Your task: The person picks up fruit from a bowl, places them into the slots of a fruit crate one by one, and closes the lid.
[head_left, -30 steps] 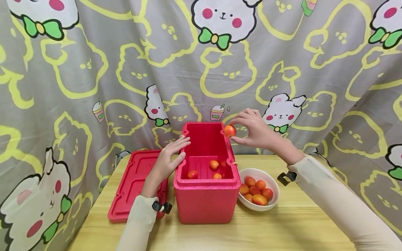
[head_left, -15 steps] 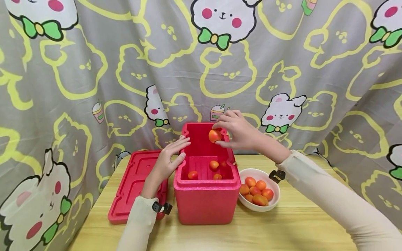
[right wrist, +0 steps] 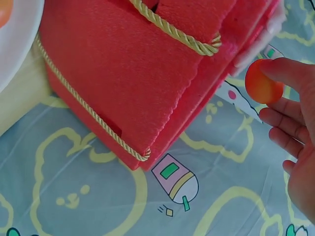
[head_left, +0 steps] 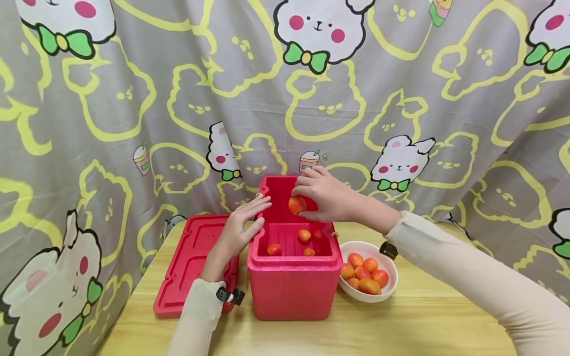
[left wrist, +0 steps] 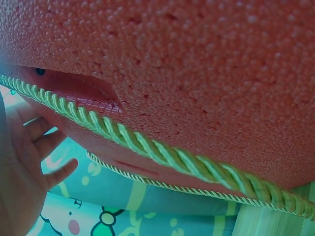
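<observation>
An open red foam box [head_left: 291, 287] stands on the wooden table [head_left: 401, 326] with several small orange-red fruits [head_left: 304, 235] on its bottom. My right hand [head_left: 322, 195] pinches one more orange-red fruit [head_left: 296, 204] above the box's opening; the right wrist view shows that fruit [right wrist: 262, 81] at my fingertips [right wrist: 285, 71] beside the box's outer wall [right wrist: 128, 73]. My left hand [head_left: 242, 222] rests with straight fingers on the box's left rim. In the left wrist view the left hand [left wrist: 24, 167] lies against the red wall [left wrist: 197, 73], which has a green-yellow cord [left wrist: 147, 147].
The box's red lid [head_left: 189, 262] lies flat to the left of the box. A white bowl [head_left: 387, 291] with several orange-red fruits [head_left: 365, 272] sits right of the box. A grey cartoon-print curtain [head_left: 133, 99] hangs close behind the table.
My right hand has carried the fruit leftward and down from the box's right back corner to over the opening. The left hand has stayed on the rim.
</observation>
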`<state>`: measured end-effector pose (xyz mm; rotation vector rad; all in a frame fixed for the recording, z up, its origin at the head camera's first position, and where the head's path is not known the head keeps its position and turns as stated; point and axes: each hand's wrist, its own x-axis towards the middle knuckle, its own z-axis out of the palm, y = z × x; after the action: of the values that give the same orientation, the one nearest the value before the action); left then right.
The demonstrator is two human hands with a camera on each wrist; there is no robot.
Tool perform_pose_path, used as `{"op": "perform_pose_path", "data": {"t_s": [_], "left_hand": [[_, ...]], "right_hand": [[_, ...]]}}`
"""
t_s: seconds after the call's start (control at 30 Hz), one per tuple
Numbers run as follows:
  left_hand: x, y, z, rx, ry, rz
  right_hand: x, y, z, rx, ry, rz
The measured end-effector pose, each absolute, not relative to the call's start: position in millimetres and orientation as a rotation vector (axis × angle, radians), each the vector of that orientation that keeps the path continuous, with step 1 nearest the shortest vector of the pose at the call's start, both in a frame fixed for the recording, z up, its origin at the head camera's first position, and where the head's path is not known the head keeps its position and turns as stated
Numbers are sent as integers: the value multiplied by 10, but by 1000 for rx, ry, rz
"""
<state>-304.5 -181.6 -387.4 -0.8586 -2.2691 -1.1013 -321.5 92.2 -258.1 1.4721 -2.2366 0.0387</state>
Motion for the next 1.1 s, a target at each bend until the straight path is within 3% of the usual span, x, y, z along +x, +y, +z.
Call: {"op": "perform_pose_path", "data": {"t_s": [1.1], "left_hand": [[-3048, -1814, -3869, -870, -2264, -1098]], "right_hand": [[-3191, 712, -2777, 1592, -2253, -231]]}}
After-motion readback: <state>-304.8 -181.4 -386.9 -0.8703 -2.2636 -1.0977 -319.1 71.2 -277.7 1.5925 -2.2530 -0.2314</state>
